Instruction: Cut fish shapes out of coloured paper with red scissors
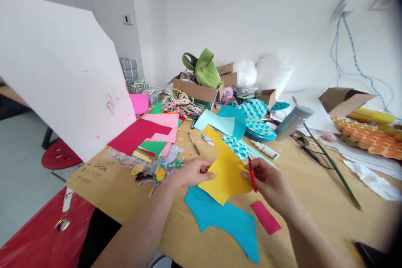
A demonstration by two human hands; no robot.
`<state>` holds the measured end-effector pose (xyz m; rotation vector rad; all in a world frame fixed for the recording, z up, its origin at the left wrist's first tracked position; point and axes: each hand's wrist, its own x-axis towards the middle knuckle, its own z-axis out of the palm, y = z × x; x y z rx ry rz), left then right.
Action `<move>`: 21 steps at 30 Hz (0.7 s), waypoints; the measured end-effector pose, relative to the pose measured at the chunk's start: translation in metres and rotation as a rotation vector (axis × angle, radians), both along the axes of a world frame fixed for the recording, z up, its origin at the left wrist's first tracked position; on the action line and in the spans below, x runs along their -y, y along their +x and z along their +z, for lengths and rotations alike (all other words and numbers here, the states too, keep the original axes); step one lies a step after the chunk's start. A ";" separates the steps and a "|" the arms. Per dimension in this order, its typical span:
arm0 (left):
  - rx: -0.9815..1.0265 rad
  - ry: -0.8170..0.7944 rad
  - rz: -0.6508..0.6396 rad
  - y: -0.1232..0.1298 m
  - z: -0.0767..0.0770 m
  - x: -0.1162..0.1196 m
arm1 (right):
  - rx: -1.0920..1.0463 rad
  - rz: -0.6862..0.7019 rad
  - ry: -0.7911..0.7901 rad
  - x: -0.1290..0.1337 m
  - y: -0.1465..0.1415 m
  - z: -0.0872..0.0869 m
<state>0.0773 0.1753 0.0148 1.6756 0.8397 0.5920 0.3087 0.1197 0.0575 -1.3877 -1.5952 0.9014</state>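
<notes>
A sheet of yellow paper (228, 176), cut to an irregular outline with a narrow strip at the top, is held up over the table. My left hand (196, 172) pinches its left edge between thumb and fingers. At the right edge, my right hand (265, 178) has red-handled scissors (253, 174) in its grip, and its fingertips also touch the paper. Below the yellow sheet lies a blue paper piece (230, 226) with curved cut edges. A small dark pink paper rectangle (266, 217) rests under my right wrist.
Left of my hands are stacked coloured papers (138, 136) and scraps. A pen (194, 143), a glue bottle (265, 149) and a grey cylinder (293, 122) stand or lie beyond. Behind is a cardboard box (197, 91); a long green stick (334, 167) and orange egg-carton material (370, 138) lie right.
</notes>
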 end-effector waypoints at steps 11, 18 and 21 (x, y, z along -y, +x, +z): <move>0.344 -0.167 0.358 0.003 -0.002 -0.007 | -0.264 -0.281 0.343 0.021 -0.028 0.010; 0.719 -0.361 0.520 0.003 0.010 -0.007 | -0.345 0.106 -0.228 0.042 -0.086 -0.013; 0.812 -0.411 0.539 0.005 0.016 -0.004 | -0.272 0.122 -0.318 0.040 -0.092 -0.019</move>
